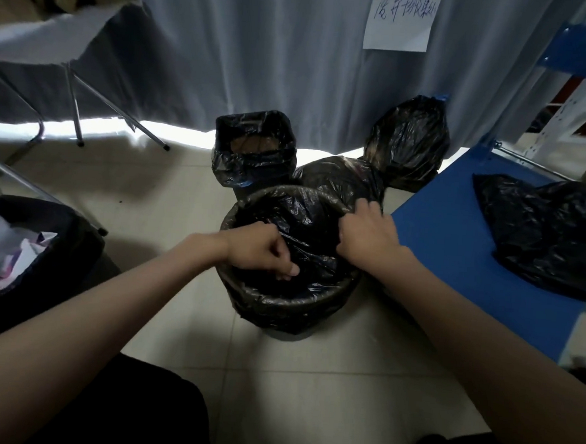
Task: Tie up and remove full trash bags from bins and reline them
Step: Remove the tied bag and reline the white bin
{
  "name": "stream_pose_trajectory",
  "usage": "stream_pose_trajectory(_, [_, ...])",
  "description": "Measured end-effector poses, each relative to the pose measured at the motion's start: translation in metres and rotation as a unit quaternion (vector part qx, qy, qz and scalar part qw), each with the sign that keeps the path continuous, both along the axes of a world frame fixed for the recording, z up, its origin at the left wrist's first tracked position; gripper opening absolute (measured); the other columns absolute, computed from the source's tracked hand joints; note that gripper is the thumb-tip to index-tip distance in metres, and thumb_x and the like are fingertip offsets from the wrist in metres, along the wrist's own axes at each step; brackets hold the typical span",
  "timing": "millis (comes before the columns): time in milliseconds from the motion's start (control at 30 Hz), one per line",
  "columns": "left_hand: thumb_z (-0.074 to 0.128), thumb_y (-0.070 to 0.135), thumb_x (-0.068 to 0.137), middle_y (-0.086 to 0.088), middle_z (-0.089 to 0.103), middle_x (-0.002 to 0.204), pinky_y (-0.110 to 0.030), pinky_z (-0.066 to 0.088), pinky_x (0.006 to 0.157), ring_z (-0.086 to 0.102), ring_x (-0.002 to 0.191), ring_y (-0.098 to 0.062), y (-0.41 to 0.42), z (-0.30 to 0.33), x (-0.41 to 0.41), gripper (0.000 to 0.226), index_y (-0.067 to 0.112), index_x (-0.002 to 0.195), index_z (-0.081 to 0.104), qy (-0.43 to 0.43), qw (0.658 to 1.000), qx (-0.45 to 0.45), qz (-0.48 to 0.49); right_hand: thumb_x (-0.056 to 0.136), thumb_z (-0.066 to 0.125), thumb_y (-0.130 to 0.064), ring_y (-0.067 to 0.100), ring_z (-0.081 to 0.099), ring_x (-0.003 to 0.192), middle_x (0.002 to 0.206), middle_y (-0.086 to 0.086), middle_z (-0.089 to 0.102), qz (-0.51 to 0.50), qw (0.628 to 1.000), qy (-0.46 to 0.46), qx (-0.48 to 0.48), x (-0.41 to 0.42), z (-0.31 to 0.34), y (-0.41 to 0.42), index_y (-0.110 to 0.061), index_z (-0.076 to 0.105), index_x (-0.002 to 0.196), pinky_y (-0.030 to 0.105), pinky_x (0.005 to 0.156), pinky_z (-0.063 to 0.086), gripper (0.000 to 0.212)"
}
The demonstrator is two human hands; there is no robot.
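A round bin (289,290) stands on pale floor tiles (309,377) just ahead of the person's knees, and everything here is placed from it. A glossy, crinkled black liner (305,229) is folded over its rim and sags into the hollow. The left hand (262,251) reaches in over the near-left rim, fingers curled together, pinching a fold of the film. The right hand (368,235) sits on the far-right rim, fingers bent and pressed down on the plastic there.

Bare tile lies open in front of the bin and to its left. Close on its right runs the straight edge of a flat blue shelf board (460,266), carrying a limp, crumpled black bag (551,237). To the near left stands another black-lined bin (25,250), full of crushed white paper.

Just behind the round bin a bulging tied bag (338,180) touches it. Beyond, left, is a small square lined bin (253,147); beyond, right, a second tied bag (409,143). A grey pleated curtain (261,48) hangs behind them.
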State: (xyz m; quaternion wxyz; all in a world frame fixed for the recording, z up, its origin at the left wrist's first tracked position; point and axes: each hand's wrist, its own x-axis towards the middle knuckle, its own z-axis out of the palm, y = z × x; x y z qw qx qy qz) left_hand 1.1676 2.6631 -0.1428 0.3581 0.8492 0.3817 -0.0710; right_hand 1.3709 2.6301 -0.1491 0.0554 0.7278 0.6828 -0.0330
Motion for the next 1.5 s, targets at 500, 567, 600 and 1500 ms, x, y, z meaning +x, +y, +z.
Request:
stream_pose_trajectory(500, [0.076,0.03,0.079,0.012,0.071,0.084,-0.022,0.052,0.068,0.064,0.075,-0.001,-0.054,-0.024,0.005,0.005,0.027,0.083,0.074,-0.066,0.987,0.143,0.032,0.091,0.058,0.002,0.032,0.052,0.094,0.134,0.014,0.039,-0.109,0.979,0.164,0.048,-0.001,-0.015,-0.016,-0.001,0.055,0.117,0.038,0.074,0.041,0.026])
stream_pose_trajectory(567, [0.074,0.032,0.078,0.013,0.07,0.084,-0.022,0.048,0.066,0.064,0.076,-0.002,-0.055,-0.023,0.002,0.005,0.028,0.082,0.071,-0.045,0.983,0.17,0.043,0.091,0.057,0.001,0.032,0.055,0.097,0.129,0.013,0.044,-0.091,0.976,0.18,0.077,-0.004,-0.019,-0.016,-0.003,0.057,0.117,0.037,0.075,0.043,0.026])
stream_pose_trajectory(600, [0.072,0.033,0.078,0.014,0.069,0.083,-0.022,0.046,0.065,0.063,0.076,-0.004,-0.054,-0.022,0.0,0.006,0.028,0.082,0.071,-0.034,0.981,0.187,0.049,0.091,0.057,0.0,0.031,0.056,0.098,0.126,0.012,0.047,-0.082,0.973,0.194,0.09,-0.005,-0.02,-0.016,-0.004,0.058,0.116,0.037,0.076,0.044,0.026])
stream_pose_trajectory(1500, [0.058,0.028,0.088,-0.003,0.052,0.113,-0.038,0.048,0.077,0.054,0.103,-0.024,-0.032,-0.037,-0.099,0.032,0.016,0.118,0.056,0.099,0.872,0.419,0.234,0.093,0.052,-0.006,0.027,0.026,0.147,0.161,0.014,0.018,0.223,0.948,0.194,0.117,-0.112,-0.067,0.004,-0.009,0.021,0.155,0.036,0.116,0.033,0.07])
